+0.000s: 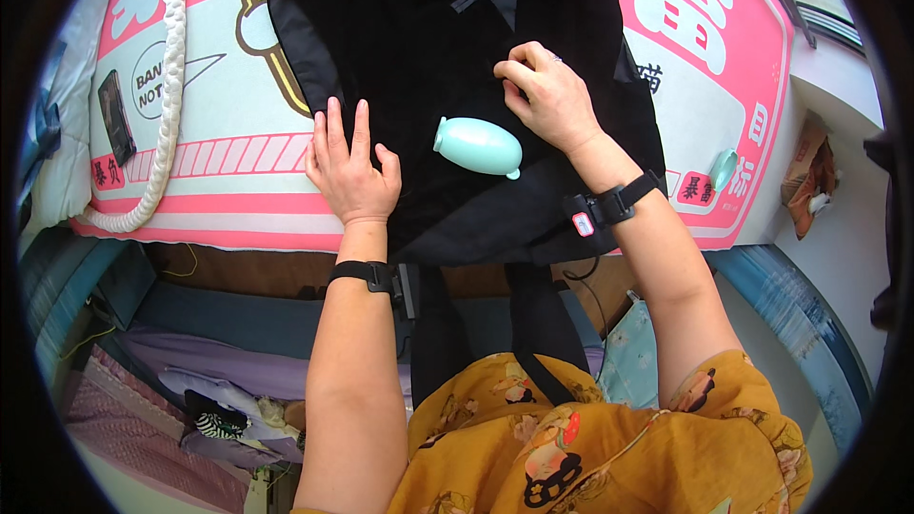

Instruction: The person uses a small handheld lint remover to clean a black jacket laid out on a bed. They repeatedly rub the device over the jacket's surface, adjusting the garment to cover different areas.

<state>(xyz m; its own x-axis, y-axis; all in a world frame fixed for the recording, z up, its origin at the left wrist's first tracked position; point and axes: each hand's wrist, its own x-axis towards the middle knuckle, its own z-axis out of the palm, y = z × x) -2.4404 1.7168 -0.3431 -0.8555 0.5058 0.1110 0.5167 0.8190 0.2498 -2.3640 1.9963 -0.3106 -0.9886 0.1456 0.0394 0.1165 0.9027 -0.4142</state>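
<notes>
A black garment (428, 36) is spread flat in front of me, with smooth dark lining showing at its left side and near the top. My left hand (355, 164) rests palm down across its left edge, fingers apart. Over the garment's right half, my right hand (548, 94) has its fingers curled and the thumb near the index finger. Whether anything small is pinched there is too fine to tell. Between the hands lies a mint-green capsule-shaped plastic object (480, 147), on its side on the cloth and touched by neither hand.
Under the garment is a pink and white printed cover (214, 193). A thick white braided cord (173, 50) and a dark phone (116, 118) lie at left. At right are a small mint-green cap (724, 170) and a crumpled brown bag (809, 175). A blue curved edge (792, 307) borders the lower right.
</notes>
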